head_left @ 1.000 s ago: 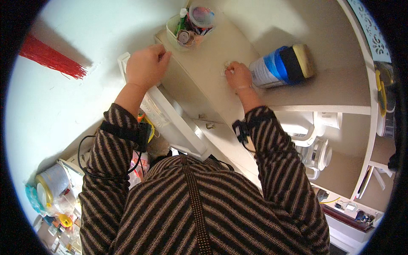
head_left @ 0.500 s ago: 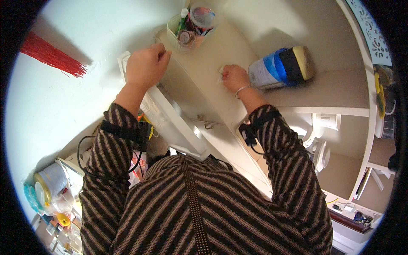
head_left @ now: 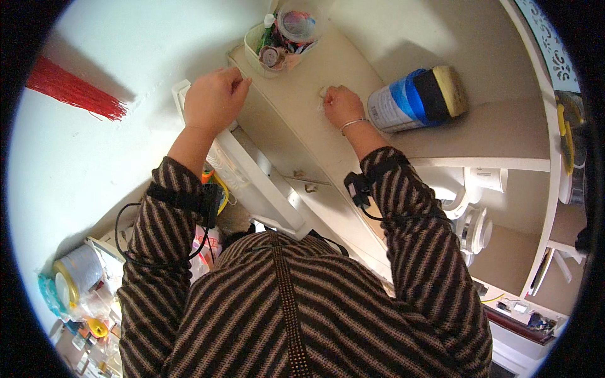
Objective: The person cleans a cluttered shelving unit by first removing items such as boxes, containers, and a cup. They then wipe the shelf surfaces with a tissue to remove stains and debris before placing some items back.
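Observation:
My right hand (head_left: 343, 107) is closed on a small white wad of tissue or cloth (head_left: 323, 92), pressed to the pale top of a cabinet (head_left: 296, 101). Most of the wad is hidden under my fingers. To the left, my left hand (head_left: 215, 97) is closed like a fist above the cabinet's left edge, near an open white door or drawer front (head_left: 242, 173). Whatever its fingers may hold is out of sight. Right of my right hand, a white bottle with a blue band and black and yellow end (head_left: 413, 101) lies on its side.
Against the back stands a pale green basket (head_left: 255, 47) of small items, with a round clear tub (head_left: 297, 25) on it. A red tassel (head_left: 75, 88) hangs on the left wall. White shelving (head_left: 485, 164) stands at right; a spool-like roll (head_left: 79, 271) sits among clutter at lower left.
My right hand has slid slightly left and away from me with the white wad. My left hand stays nearly where it was. The view has shifted a little.

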{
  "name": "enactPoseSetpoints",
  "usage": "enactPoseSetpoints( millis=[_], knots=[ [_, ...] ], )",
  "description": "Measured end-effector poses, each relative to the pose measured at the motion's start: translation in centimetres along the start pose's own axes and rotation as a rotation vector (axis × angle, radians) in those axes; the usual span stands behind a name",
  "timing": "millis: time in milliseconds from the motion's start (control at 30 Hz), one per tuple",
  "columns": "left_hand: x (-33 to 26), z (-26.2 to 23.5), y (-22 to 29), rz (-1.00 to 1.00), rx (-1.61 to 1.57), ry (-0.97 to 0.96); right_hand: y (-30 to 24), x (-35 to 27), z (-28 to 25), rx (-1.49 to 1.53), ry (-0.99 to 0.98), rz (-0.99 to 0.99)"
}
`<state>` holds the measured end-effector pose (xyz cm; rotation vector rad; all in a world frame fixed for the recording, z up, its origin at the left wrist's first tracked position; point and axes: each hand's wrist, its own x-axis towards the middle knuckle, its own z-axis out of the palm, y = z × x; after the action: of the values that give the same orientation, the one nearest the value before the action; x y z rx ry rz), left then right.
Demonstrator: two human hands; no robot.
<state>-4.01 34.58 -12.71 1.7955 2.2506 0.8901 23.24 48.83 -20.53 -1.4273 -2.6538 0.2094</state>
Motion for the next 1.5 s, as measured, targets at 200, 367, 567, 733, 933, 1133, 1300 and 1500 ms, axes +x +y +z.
enactPoseSetpoints(
  millis=[200,367,567,733,933,1133,1300,1500],
  knots=[
    [-0.1,-0.2,0.3,0.016,0.015,0.009,0.1,0.5,-0.3,-0.003,0.0,0.017],
    [0.2,-0.5,0.5,-0.059,-0.004,-0.055,-0.9,-0.4,0.0,-0.044,-0.204,0.003],
    [0.2,-0.5,0.4,-0.02,-0.019,-0.026,1.5,2.6,-3.1,-0.193,-0.073,0.247],
    [0.1,-0.2,-0.1,-0.025,0.009,-0.031,4.8,4.2,-2.8,-0.347,-0.155,0.317],
    [0.2,-0.4,0.1,-0.042,-0.031,-0.016,3.3,-3.6,-0.7,-0.34,-0.074,0.246],
    [0.3,-0.6,0.3,-0.05,-0.064,-0.024,1.6,-9.7,-2.6,-0.164,0.009,0.144],
    [0.2,-0.7,0.3,-0.033,-0.028,-0.021,2.5,-5.7,-1.2,0.0,0.171,0.361],
    [0.2,-0.7,0.3,-0.033,-0.065,0.006,2.1,-8.9,-0.1,-0.055,0.094,0.165]
  ],
)
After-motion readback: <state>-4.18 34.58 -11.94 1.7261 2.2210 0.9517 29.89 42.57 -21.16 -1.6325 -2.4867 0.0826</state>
